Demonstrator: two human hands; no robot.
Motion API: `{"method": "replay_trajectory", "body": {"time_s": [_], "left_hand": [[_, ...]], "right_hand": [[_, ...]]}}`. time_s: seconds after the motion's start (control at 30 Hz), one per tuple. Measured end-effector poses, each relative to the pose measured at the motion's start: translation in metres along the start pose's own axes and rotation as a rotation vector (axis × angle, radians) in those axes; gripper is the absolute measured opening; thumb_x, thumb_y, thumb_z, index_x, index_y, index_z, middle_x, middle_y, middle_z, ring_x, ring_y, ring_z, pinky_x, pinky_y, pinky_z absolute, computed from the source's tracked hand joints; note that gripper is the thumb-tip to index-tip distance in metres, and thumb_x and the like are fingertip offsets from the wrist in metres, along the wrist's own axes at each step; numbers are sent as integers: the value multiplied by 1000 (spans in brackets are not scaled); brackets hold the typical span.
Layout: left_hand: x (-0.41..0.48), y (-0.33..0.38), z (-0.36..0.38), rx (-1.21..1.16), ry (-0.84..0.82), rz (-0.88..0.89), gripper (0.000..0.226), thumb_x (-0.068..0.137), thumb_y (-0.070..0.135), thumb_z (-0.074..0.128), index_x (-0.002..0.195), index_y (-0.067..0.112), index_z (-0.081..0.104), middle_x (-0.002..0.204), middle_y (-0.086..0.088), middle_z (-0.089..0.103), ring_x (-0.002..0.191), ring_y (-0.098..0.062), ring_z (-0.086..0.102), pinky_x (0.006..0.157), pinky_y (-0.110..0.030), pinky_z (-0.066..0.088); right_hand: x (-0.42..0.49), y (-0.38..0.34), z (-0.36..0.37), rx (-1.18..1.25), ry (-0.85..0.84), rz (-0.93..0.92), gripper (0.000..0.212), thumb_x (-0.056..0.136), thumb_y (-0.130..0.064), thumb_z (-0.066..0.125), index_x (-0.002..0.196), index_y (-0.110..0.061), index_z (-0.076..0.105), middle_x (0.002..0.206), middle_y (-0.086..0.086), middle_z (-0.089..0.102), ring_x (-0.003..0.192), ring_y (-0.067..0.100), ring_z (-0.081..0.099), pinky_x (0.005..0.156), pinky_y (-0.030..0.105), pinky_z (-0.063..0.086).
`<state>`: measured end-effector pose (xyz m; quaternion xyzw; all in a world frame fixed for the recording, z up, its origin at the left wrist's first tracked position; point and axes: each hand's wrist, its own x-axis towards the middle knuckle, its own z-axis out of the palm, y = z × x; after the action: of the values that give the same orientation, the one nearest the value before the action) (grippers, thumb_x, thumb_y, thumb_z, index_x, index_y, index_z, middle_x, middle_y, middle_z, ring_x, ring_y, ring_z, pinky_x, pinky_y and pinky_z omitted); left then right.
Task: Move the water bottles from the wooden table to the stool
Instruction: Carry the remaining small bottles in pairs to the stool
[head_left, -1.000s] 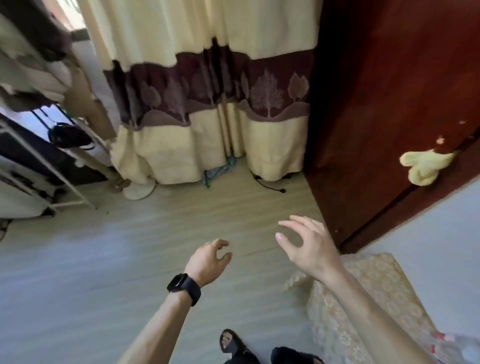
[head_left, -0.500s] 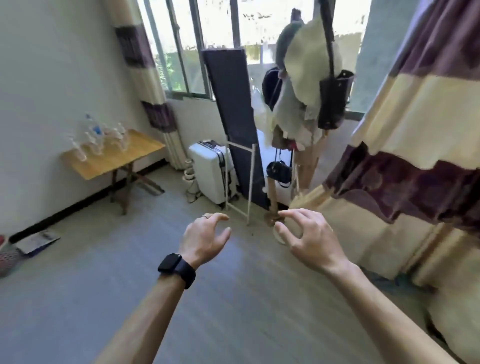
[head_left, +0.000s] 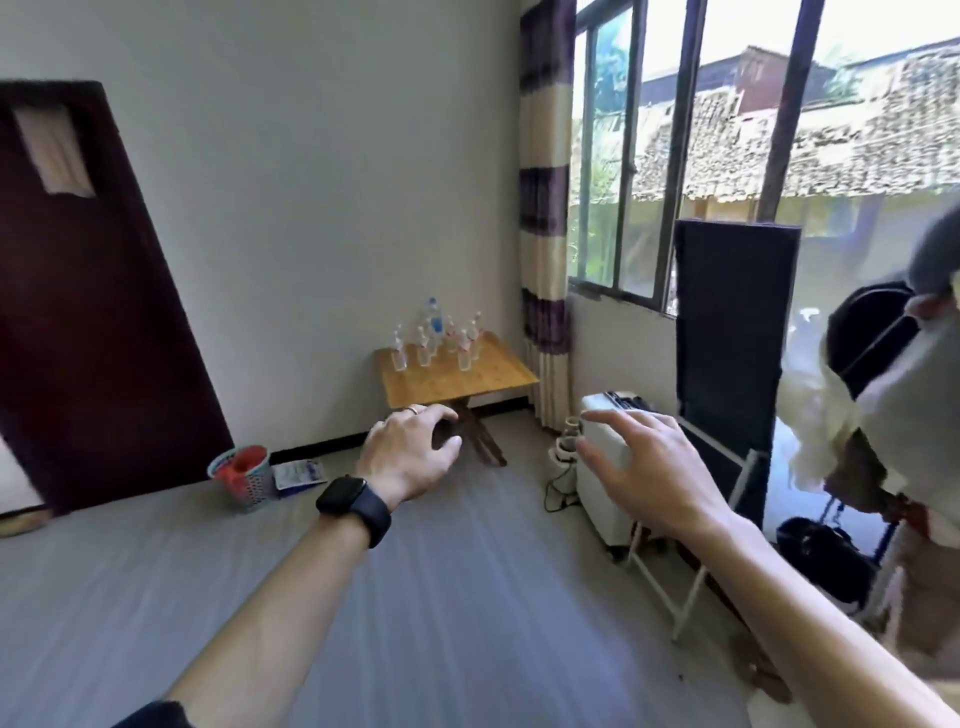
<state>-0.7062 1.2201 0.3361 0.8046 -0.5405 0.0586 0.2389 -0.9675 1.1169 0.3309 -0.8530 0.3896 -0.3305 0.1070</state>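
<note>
Both hands are extended forward over the grey floor and hold nothing. The left hand, with a black smartwatch at the wrist and a ring on one finger, has loosely curved fingers. The right hand is spread with its fingers relaxed. The water bottles stand upright in a cluster on the wooden table, which stands against the far wall beside the striped curtain. Bottle labels show red and blue, but their text is too small to read. A white suitcase stands near the window.
</note>
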Motion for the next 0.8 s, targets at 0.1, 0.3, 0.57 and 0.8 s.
{"method": "replay_trajectory", "body": {"time_s": [0.1,0.3,0.57,0.8], "left_hand": [[39,-12,-3,-35,63,-68,33,92,39,60,124,30,63,128,3,63,120,-21,57,100,-34,45],[113,-57,9,13,113,-154,34,92,41,60,125,32,61,130,4,62,123,-21,56,100,-35,45],[248,-121,48,2,120,-159,35,91,43,60,125,34,61,128,4,62,119,-21,58,98,-36,47],[380,-165,88,-9,67,-128,35,94,40,58,128,32,59,134,5,59,122,-19,55,95,-30,43]], "right_hand": [[54,10,9,-4,-24,-52,43,93,-59,53,134,-44,56,138,-15,56,134,12,38,102,24,30],[154,22,47,62,-42,-128,43,93,-57,54,135,-45,54,138,-14,56,135,12,38,96,21,28],[303,35,139,82,-25,-152,45,93,-61,51,135,-45,53,138,-14,57,134,16,40,106,29,33],[421,53,206,65,-25,-115,45,93,-59,53,135,-44,53,137,-12,58,132,17,43,104,29,34]]}}
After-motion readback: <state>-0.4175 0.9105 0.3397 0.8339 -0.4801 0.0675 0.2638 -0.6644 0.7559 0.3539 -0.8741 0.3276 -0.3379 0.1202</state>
